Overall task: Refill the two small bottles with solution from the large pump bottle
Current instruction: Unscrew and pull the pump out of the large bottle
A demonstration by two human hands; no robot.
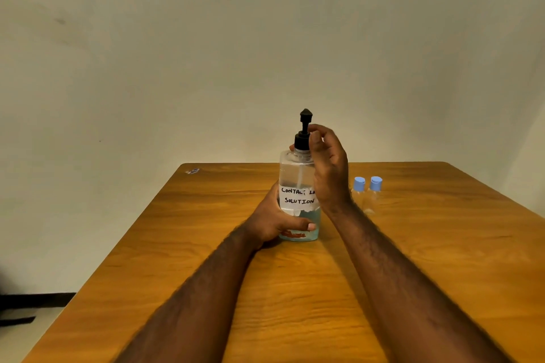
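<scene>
A wooden table (427, 259) stands against a plain pale wall (206, 53). Near its middle the pump bottle (298, 174) stands upright, with blue liquid low inside. The left hand (275, 222) wraps its base; the right hand (328, 165) pinches the black collar. Just right, 2 blue-capped small bottles (367, 194) stand side by side.

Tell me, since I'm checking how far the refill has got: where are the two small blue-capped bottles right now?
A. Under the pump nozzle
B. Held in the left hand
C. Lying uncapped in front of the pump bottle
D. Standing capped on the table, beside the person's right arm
D: both small bottles stand upright with blue caps on, on the table, while the left hand and right hand are on the pump bottle.
</scene>
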